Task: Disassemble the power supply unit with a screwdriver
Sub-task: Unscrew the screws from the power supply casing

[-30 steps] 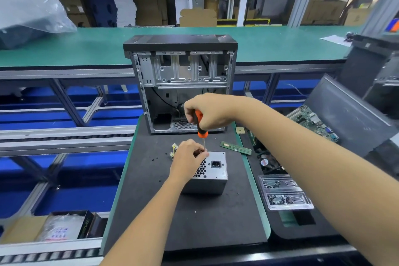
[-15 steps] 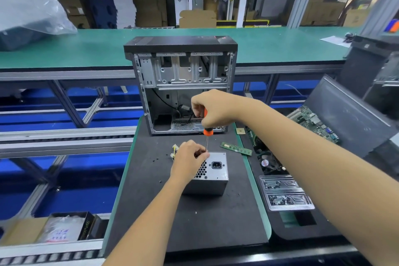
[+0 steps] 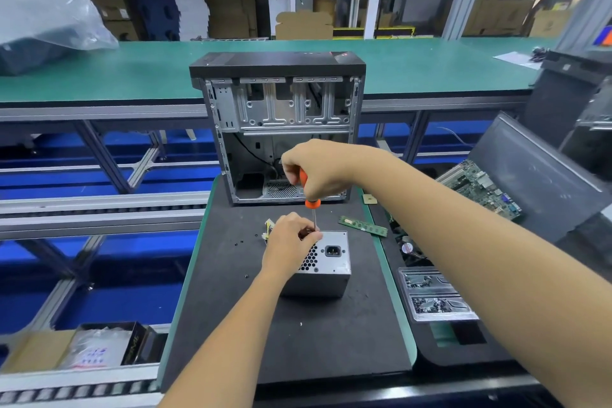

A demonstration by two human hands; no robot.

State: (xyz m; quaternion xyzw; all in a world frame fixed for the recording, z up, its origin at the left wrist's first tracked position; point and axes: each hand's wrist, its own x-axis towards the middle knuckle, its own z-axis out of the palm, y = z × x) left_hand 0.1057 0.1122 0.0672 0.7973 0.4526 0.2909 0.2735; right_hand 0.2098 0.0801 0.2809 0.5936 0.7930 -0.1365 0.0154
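Half the power supply unit (image 3: 326, 262) behind left hand (image 3: 288, 243).

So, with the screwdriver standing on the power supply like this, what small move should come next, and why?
Probably keep turning the screwdriver to loosen that screw. The right hand grips the orange handle, the tip meets the power supply unit at its far top edge, and the left hand steadies the shaft there.

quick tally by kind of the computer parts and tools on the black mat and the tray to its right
power supply unit: 1
screwdriver: 1
computer case: 1
memory stick: 1
motherboard: 1
cooling fan: 1
total: 6
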